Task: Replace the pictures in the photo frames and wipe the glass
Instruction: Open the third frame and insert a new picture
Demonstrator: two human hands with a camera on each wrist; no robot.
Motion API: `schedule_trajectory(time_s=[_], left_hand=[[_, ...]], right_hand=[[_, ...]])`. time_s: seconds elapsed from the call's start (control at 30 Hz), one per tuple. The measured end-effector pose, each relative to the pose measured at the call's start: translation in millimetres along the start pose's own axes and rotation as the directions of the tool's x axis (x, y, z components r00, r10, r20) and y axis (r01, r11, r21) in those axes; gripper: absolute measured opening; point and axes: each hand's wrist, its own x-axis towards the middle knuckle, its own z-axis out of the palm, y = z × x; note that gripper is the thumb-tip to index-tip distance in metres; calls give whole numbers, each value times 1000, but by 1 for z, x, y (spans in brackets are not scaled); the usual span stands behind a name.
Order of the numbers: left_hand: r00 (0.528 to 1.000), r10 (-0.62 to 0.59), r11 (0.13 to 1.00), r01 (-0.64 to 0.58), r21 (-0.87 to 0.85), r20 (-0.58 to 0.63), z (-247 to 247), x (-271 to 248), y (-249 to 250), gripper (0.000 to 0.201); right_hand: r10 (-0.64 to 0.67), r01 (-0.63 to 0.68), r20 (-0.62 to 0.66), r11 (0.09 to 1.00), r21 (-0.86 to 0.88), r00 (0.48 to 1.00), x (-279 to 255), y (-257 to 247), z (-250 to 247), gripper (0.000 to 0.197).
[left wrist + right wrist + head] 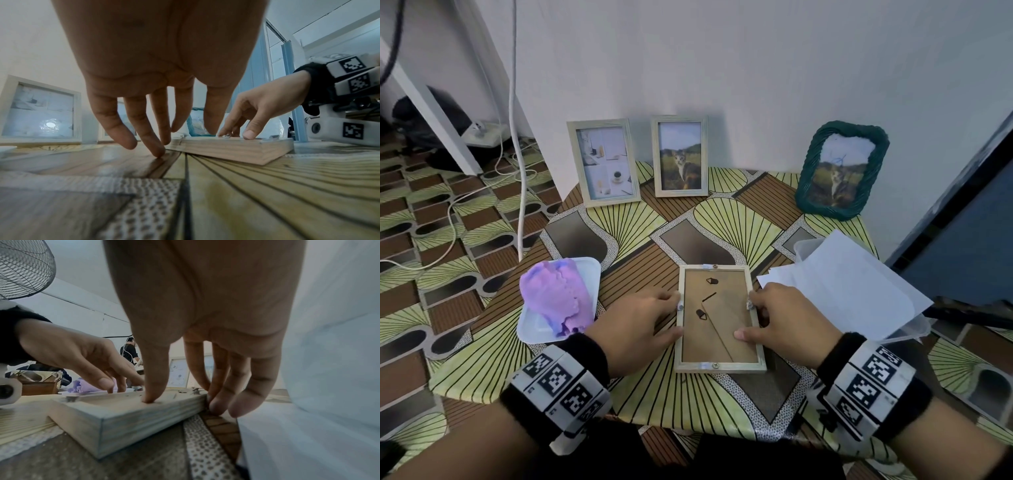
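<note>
A pale wooden photo frame (719,368) (236,149) (133,415) lies face down at the table's near middle, brown backing board (709,342) up, its stand leg flat. My left hand (669,313) (193,129) rests by the frame's left rail, index fingertip at the small metal tab there, other fingers straight and touching the table. My right hand (753,319) (179,392) is on the right rail: thumb pressing near the backing's edge, index at the right tab, the other fingers straight against the outer side. Two more tabs sit at the top and bottom rails.
Three frames lean on the wall: a collage frame (604,162), a cat frame (679,156) and a green woven frame (840,169). A purple cloth (558,301) lies on a white tray (589,274) at the left. White sheets (842,284) cover a clear box at the right. Cables run over the floor at the left.
</note>
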Motion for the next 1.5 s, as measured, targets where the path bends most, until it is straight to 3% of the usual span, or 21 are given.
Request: schedule_trajectory(time_s=[0.17, 0.47, 0.63, 0.77, 0.87, 1.03, 1.13, 1.33, 1.5], left_hand=[[998, 36, 996, -40, 75, 60, 5, 3, 7, 56], [998, 9, 995, -14, 94, 56, 2, 5, 6, 65], [999, 5, 996, -9, 90, 46, -3, 2, 8, 65], [998, 59, 997, -60, 49, 15, -6, -15, 13, 63], [977, 177, 982, -184, 48, 116, -11, -35, 16, 59], [940, 186, 933, -260, 248, 287, -12, -56, 18, 65], [943, 151, 923, -242, 300, 297, -11, -61, 12, 70], [974, -1, 936, -80, 344, 227, -10, -52, -13, 92], [982, -36, 936, -33, 351, 187, -14, -37, -22, 89]], right_hand=[[-41, 45, 82, 998, -49, 996, 0, 1, 0, 52], [-62, 79, 162, 992, -100, 985, 5, -4, -3, 46], [-65, 75, 114, 994, -84, 991, 3, -5, -3, 41], [-91, 90, -18, 995, -48, 996, 11, -3, -14, 41], [-174, 170, -61, 983, -69, 983, 29, -2, -19, 44], [-219, 234, 100, 954, -186, 971, 51, -5, -16, 43], [-213, 243, 136, 933, -266, 967, 49, -7, -11, 33], [-196, 201, 49, 921, -333, 979, 20, -7, -5, 30], [-161, 165, 39, 936, -310, 986, -5, -10, 4, 31]])
